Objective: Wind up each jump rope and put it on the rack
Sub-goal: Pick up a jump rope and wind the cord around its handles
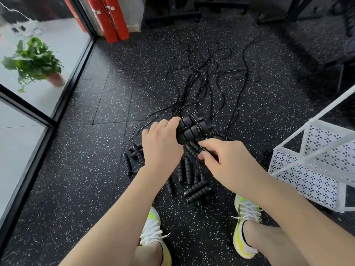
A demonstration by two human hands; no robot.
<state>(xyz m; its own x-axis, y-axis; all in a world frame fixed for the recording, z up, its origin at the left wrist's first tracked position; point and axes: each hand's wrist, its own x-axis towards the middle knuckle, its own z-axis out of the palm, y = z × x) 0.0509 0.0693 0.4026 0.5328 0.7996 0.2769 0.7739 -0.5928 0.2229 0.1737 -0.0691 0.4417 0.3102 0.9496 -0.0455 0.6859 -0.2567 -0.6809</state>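
**Mia:** What is the person holding?

**Ben:** Two black jump rope handles [194,129], side by side. The left hand [161,144] has its fingers curled round them. That grip is closed on the handles, up above the floor [86,169].

**Mia:** Which way do they point?

**Ben:** Their long way runs from the left hand out to the right and a bit away from the person. The capped ends stick out on the far right side. Thin black cord is wound across them, round the middle.

**Mia:** And the other hand?

**Ben:** The right hand [224,160] is just below the handles. Its thumb and fingers pinch the thin cord [201,147]. So that grip is closed on the cord.

**Mia:** Where are the other ropes?

**Ben:** On the floor. Loose cords [207,77] stretch away from the person in long wavy lines. More black handles [196,190] lie near the feet. Some point away, some lie slanted.

**Mia:** Where is the rack?

**Ben:** The white rack [311,169] stands on the right, near the right shoe [245,225]. It has lots of little holes in it.

**Mia:** Can you read any words?

**Ben:** There are two red fire tanks [111,20] at the top with labels, but the writing is too small to read. A green plant [34,60] sits behind the glass on the left.
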